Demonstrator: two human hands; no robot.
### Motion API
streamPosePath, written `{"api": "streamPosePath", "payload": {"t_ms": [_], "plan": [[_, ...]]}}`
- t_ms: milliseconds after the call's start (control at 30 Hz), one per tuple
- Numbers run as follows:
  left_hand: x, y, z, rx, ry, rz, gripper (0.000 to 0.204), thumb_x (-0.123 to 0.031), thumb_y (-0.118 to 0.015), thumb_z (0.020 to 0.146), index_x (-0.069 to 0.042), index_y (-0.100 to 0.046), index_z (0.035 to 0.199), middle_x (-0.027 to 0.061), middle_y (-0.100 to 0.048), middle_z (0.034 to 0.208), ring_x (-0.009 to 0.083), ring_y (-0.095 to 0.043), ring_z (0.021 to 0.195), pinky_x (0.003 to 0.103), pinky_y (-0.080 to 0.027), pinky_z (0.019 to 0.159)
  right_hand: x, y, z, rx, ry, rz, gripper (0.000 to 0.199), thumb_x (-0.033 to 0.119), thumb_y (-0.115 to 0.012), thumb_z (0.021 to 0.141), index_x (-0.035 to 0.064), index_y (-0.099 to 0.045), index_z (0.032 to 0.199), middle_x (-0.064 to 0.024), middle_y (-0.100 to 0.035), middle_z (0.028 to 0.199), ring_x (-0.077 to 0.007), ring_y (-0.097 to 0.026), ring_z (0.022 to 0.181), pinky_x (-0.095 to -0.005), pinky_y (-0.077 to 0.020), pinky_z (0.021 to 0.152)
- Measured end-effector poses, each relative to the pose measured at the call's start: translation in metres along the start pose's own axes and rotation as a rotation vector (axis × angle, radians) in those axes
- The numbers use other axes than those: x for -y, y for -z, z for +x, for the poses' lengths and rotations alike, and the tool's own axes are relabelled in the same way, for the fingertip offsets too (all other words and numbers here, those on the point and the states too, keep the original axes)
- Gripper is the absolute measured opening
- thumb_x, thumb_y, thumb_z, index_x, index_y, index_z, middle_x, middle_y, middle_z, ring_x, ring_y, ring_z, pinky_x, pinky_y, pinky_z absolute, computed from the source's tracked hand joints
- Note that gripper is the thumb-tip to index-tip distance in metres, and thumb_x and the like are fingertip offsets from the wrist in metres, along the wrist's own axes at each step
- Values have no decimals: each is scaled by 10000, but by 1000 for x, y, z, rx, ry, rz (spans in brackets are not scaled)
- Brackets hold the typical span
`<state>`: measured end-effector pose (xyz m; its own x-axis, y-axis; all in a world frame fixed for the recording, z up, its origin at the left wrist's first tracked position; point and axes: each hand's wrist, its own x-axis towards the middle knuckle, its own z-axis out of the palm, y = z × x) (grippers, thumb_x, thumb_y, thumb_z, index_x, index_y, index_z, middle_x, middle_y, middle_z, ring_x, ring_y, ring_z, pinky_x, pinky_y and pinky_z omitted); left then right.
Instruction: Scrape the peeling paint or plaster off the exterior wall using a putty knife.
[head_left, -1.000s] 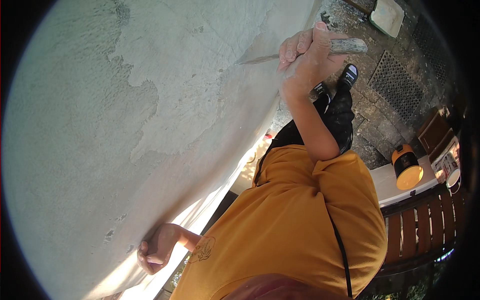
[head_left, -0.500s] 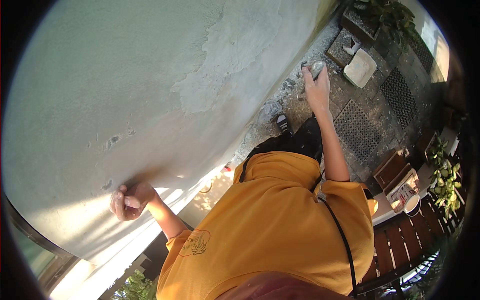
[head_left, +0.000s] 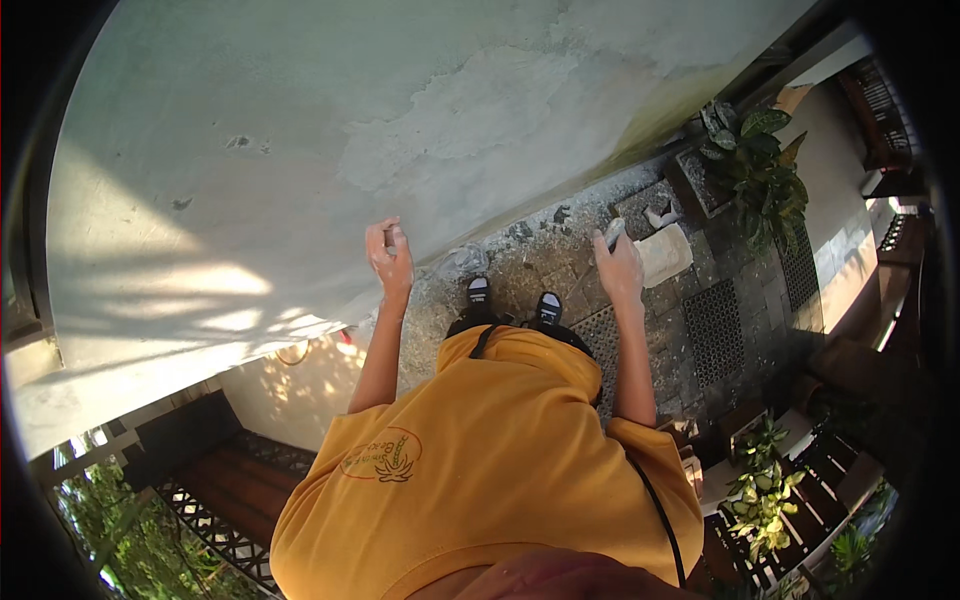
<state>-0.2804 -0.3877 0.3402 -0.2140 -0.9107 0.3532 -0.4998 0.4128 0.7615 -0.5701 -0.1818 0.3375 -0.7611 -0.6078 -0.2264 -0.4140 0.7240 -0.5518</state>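
My left hand [head_left: 388,262] is raised in front of the plastered wall [head_left: 290,190], its dusty fingers curled in with nothing visible between them. Whether it touches the wall I cannot tell. In my right hand [head_left: 622,270] is a small grey-green tool [head_left: 614,232] dusted with white; the fingers hide most of it, so its kind is unclear. Just beyond that hand lies a shallow white tray [head_left: 664,256] smeared with pale material. The wall bears a rough, peeled patch [head_left: 450,120] and several small dark chips.
My sandalled feet [head_left: 512,302] stand on paving near the wall's foot. A crumpled clear plastic bag [head_left: 462,262] lies there. Drain mats [head_left: 712,330] are set in the floor to the right. A potted plant [head_left: 755,160] stands beyond the tray, and a wooden bench [head_left: 235,470] is at lower left.
My left hand has moved up and right, away from the sunlit wall area. My right hand now sits lower, still holding the tool. The whole view has turned, bringing both feet into sight.
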Motion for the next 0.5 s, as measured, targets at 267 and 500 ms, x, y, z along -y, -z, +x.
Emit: {"api": "streamPosePath", "payload": {"t_ms": [267,500], "plan": [[178,3,-241,219,718,310,242,-208,-527,833,-62,-655,979,159,-627,988,285,-578,967,378,-455,832,-10,19,18,205,393,437,264,153,-661,775,-24,-617,966,-195,-638,992,-340,-615,923,-363,-456,835],[181,59,-361,193,1217,259,360,-300,-512,855,-32,-644,1056,202,-624,1076,311,-571,1042,399,-423,897,74,27,40,899,206,701,330,77,-624,848,23,-542,1162,-70,-638,1010,-154,-637,915,-242,-499,734]]}}
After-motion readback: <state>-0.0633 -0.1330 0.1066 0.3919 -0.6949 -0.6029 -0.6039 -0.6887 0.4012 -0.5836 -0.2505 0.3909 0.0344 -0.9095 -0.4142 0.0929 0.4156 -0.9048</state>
